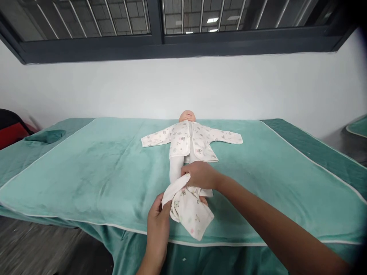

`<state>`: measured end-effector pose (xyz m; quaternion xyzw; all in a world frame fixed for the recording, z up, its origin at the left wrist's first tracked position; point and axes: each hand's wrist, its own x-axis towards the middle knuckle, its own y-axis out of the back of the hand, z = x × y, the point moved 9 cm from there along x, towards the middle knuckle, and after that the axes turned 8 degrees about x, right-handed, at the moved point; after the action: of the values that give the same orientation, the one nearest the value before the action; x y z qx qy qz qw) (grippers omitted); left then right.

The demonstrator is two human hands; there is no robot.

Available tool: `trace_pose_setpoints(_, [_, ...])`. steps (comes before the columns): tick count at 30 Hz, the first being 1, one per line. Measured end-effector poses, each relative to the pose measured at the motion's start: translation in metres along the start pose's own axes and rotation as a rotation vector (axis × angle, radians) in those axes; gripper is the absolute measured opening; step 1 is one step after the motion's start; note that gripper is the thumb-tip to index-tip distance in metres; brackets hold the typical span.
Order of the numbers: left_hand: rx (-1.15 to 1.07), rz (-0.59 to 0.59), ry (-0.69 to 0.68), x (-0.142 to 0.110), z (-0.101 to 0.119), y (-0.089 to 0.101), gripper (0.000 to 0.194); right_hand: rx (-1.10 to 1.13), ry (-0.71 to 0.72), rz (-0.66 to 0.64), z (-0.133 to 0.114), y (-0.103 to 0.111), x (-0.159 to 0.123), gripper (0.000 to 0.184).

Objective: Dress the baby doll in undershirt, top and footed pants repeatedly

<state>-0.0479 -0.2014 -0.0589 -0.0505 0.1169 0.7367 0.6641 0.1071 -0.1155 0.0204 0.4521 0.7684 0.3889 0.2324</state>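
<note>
A baby doll [187,115] lies on its back, head toward the wall, in a white printed jacket [180,140] with both sleeves spread out. Its legs, partly in white, point toward me. Bunched around the lower legs is a pair of white printed baby pants [192,214]. My left hand [159,217] pinches the left end of the pants' waistband. With fingers closed, my right hand [200,175] grips the waistband's other end over the doll's legs. A bit of a bare foot [203,200] shows beside the cloth; the other foot is hidden.
The doll rests on a light green mat [94,172] with white piping, over a darker green cover [321,141] that hangs down in front. A white wall [177,88] and a barred window [160,46] stand behind. A red and black object [13,130] is at far left.
</note>
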Motion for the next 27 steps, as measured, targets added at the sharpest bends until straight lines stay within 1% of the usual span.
trace_pose_setpoints(2, [0.041,-0.040,-0.019,0.004,0.010,-0.001,0.039,0.001,-0.014,0.007,0.001,0.000,0.000,0.024])
trace_pose_setpoints(5, [0.059,-0.094,-0.011,0.004,0.017,-0.001,0.036,-0.013,-0.029,-0.007,0.002,-0.002,0.000,0.022])
trace_pose_setpoints(9, [0.018,-0.120,0.028,0.001,0.017,-0.002,0.030,0.030,-0.020,0.008,0.003,-0.001,0.000,0.020])
trace_pose_setpoints(12, [-0.014,-0.145,0.012,0.007,0.018,-0.006,0.028,0.118,-0.035,0.013,0.005,0.001,-0.001,0.021])
trace_pose_setpoints(16, [0.050,-0.108,-0.112,0.030,0.027,-0.005,0.023,0.211,-0.078,0.022,0.007,0.005,-0.003,0.031])
trace_pose_setpoints(20, [0.177,-0.048,-0.268,0.052,0.047,-0.003,0.019,0.325,-0.091,0.057,0.011,0.006,-0.002,0.035])
trace_pose_setpoints(24, [0.345,-0.041,-0.439,0.072,0.071,-0.005,0.018,0.376,-0.103,0.114,0.017,0.005,-0.001,0.032])
trace_pose_setpoints(27, [0.452,-0.051,-0.546,0.094,0.083,-0.009,0.019,0.401,-0.121,0.139,0.019,0.003,-0.001,0.028])
